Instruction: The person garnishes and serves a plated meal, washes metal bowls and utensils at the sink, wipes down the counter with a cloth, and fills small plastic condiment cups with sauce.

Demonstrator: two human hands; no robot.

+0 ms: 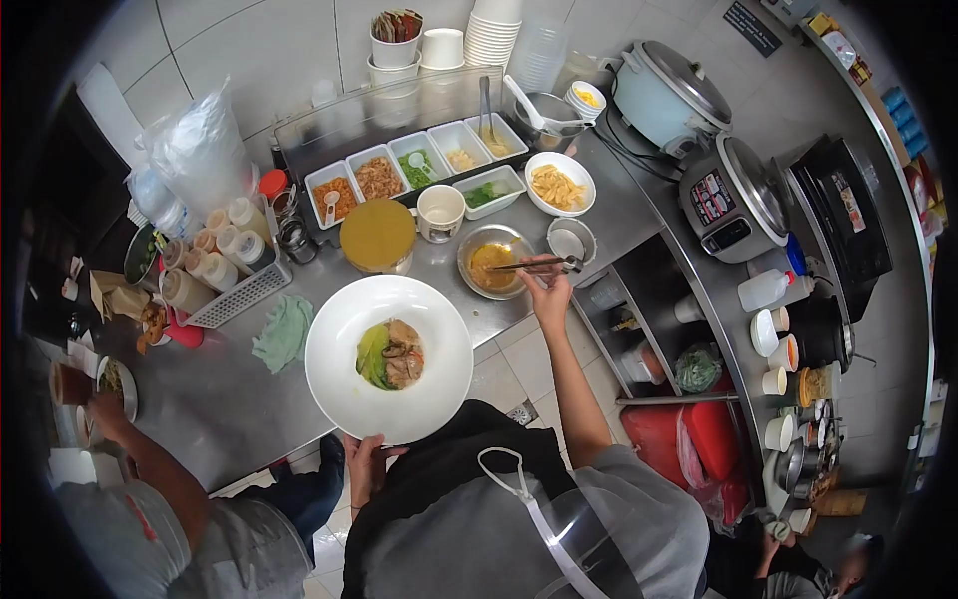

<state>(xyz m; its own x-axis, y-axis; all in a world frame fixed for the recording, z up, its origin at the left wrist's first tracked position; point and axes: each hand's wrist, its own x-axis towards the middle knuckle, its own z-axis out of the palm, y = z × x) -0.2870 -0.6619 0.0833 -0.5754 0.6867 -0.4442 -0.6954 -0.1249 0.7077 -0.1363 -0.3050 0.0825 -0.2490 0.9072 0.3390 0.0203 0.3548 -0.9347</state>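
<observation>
My left hand [367, 467] grips the near rim of a wide white plate [329, 319], tilted toward the camera. Green vegetable and pieces of brown meat [403, 354] lie in its middle. Dark chopsticks [529, 265] are held in my right hand [547, 290], their tips over a metal bowl [471, 278] of orange-brown liquid. Just right of that bowl is a small metal cup [587, 246]. Behind them are a white mug [440, 214] and a round container with a yellow-brown lid [377, 235].
Topping trays [380, 177] line the back, beside a bowl of yellow pieces [557, 185]. Squeeze bottles [249, 218] and a green cloth [283, 332] are left. A co-worker's arm [165, 469] is far left, another person [788, 569] lower right. Cookers [733, 200] stand right.
</observation>
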